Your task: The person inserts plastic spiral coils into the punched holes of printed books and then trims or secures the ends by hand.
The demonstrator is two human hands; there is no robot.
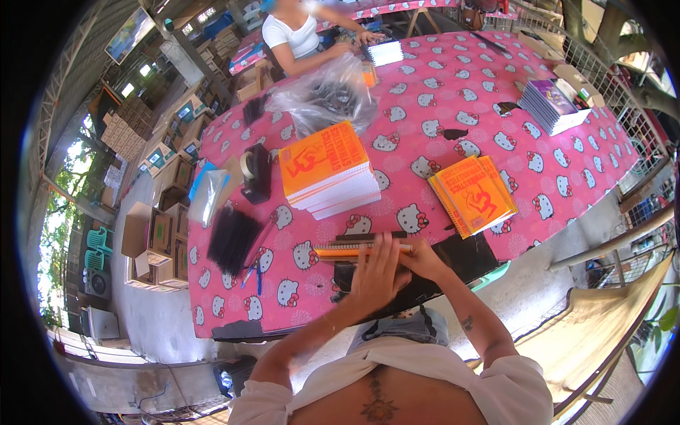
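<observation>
An orange spiral notebook [336, 251] stands at the table's near edge, its binding edge toward me, with a dark strip [382, 235] just behind it. My left hand [381, 273] lies against the notebook with fingers stretched out. At the notebook's right end, my right hand [423, 262] is closed around the corner; its fingertips are partly hidden. Beneath both hands is a black patch [464, 258] on the table edge. Beyond them rises a tall stack of orange-covered books [329, 166]. To the right lies a smaller pile of orange spiral notebooks [473, 196].
A pink patterned cloth covers the table [418, 142]. At left are a bundle of thin black strips [234, 241], a tape dispenser [256, 173] and pens [258, 278]. Farther off are a plastic bag [333, 95], purple books [554, 106] and another person [297, 35] handling a notebook.
</observation>
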